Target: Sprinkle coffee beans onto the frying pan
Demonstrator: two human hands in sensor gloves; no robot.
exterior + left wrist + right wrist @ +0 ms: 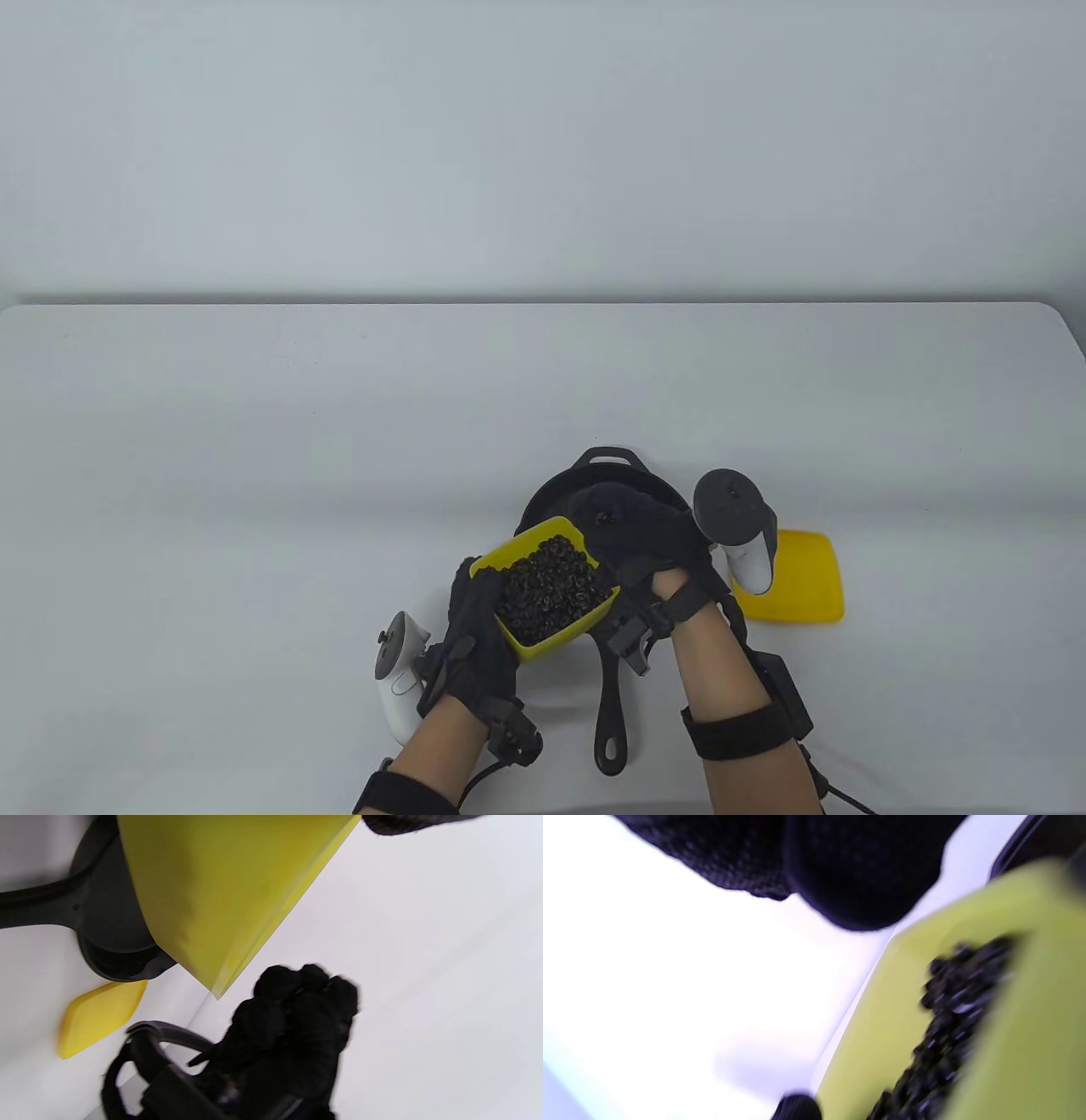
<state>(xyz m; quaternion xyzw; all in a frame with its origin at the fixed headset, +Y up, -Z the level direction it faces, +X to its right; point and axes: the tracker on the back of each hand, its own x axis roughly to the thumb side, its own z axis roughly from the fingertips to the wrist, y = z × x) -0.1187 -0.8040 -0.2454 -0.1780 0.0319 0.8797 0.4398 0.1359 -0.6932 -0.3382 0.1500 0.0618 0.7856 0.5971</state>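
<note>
On a white table (254, 475) against a plain pale wall (543, 127), my left hand (475, 645) grips a yellow container (551, 649) of coffee beans (551, 590) over the near rim of the cast-iron frying pan (612, 696). My right hand (645, 535) hovers above the pan; I cannot tell its grip. A yellow lid (802, 586) lies just right.

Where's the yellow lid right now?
In the table view, the yellow lid lies flat on the table, on the person's right, just beyond the frying pan and partly behind the right hand's tracker.
</note>
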